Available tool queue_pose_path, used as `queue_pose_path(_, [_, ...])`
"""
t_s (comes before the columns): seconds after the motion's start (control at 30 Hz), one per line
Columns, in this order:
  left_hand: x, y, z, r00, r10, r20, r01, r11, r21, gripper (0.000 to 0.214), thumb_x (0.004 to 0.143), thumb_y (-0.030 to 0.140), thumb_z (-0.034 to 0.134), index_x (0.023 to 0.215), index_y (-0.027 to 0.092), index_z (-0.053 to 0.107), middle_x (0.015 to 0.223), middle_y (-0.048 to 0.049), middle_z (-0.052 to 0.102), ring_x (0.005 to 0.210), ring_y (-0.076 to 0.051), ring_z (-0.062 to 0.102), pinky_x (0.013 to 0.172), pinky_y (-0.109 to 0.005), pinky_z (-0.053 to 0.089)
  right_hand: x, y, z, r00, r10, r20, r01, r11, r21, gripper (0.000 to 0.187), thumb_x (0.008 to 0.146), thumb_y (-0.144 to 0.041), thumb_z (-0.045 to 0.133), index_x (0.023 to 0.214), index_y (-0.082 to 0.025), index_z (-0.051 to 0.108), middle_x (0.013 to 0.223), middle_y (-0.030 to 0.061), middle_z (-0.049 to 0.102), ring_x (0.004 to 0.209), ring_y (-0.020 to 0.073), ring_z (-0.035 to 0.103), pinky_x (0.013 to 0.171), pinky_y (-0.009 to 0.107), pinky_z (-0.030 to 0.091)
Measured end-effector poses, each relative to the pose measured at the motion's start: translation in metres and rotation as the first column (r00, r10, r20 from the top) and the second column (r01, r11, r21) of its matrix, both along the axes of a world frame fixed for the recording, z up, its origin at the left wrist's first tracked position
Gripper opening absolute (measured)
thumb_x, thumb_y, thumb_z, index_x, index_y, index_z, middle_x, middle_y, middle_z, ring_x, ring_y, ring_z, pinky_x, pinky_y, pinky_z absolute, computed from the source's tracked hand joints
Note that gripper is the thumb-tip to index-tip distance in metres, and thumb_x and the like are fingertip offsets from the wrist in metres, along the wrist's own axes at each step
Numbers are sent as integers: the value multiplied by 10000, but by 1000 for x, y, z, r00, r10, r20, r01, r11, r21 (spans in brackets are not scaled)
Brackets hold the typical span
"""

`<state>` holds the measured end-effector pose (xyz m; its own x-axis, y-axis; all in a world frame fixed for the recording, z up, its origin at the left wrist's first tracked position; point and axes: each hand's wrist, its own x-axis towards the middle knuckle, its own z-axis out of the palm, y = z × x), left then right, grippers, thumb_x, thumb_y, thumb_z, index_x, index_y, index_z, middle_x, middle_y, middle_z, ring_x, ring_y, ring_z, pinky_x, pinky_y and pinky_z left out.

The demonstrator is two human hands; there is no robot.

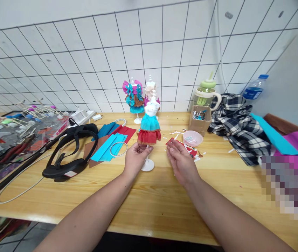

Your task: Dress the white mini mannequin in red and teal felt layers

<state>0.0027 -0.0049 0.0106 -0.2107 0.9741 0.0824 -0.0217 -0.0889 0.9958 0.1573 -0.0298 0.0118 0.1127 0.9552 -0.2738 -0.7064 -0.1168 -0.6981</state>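
left hand [136, 157] at hem [149, 140], right hand [180, 161] flat

A small dress form [149, 123] stood mid-table [149, 206] between the left hand [135, 158] and the right hand [180, 161], with two more dress forms [135, 97] behind it by the wall. Fabric pieces [109, 144] lay to its left and a headset [68, 152] farther left. A bowl [192, 138] sat to its right, with a box [199, 121] behind that and a cloth [239, 129] farther right.
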Motion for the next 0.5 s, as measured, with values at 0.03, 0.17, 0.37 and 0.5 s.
queue_pose_path(0.03, [-2,1,1,1000,17,-2,-17,1000,8,332,534,335,827,724,153,623,675,1,670,630,-136,605,645,-258,467,2,1,1,1000,-5,-2,5,1000,16,290,701,-153,748,964,-241,662,974,-17,697,734,45,633,607,117,517])
queue_pose_path(0.17, [-7,3,1,1000,12,21,-12,1000,25,352,535,350,831,746,154,630,717,-15,691,679,-147,628,674,-264,478,11,-1,11,986,164,39,-166,984,62,389,811,-567,601,918,-196,650,393,-118,379,283,35,203,270,154,176])
queue_pose_path(0.37, [-4,1,-2,999,-29,-23,29,1000,-4,332,566,380,823,750,147,676,737,-47,723,662,-148,634,658,-259,481,15,3,11,910,-33,413,-54,979,197,236,758,-404,671,891,-209,670,651,-43,557,555,83,447,473,185,332])
queue_pose_path(0.5, [-20,9,2,978,7,-210,-8,1000,0,274,600,375,800,771,170,733,767,-66,751,688,-182,656,643,-267,474,11,7,2,878,35,477,-119,982,148,313,722,-325,695,1012,-224,632,851,-7,611,765,132,534,631,227,406])
